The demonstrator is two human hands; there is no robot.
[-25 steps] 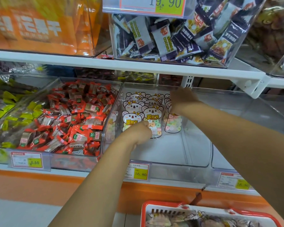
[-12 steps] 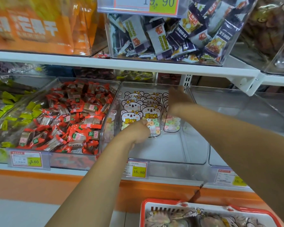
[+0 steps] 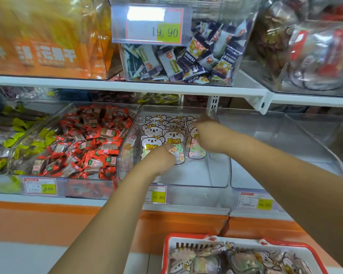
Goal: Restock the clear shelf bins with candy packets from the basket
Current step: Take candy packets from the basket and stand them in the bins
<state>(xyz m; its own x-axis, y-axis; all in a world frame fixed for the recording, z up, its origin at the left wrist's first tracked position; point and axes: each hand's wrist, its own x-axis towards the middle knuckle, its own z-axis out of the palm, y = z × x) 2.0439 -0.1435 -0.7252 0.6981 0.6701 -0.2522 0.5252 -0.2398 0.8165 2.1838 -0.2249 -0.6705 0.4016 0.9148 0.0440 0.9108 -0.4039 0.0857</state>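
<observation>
Your left hand (image 3: 163,158) curls on front candy packets (image 3: 174,138), right hand (image 3: 203,131) grip hidden; press rows upright toward the bin (image 3: 186,180) back edge.

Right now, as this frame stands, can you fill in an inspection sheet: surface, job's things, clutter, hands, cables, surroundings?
Surface: white shelf carrying a row of clear bins.
Job's things: koala candy packets stand in rows at the back of the middle bin; more lie in the red-rimmed basket below.
Clutter: red-wrapped candies fill the bin to its left.
Hands: left hand at the front packets, right hand at the right-hand row; fingers hidden, grip cannot be told.
Cables: nothing seen.
Surroundings: upper bin of dark-blue packets with a 19.90 price tag; orange bags upper left.
</observation>
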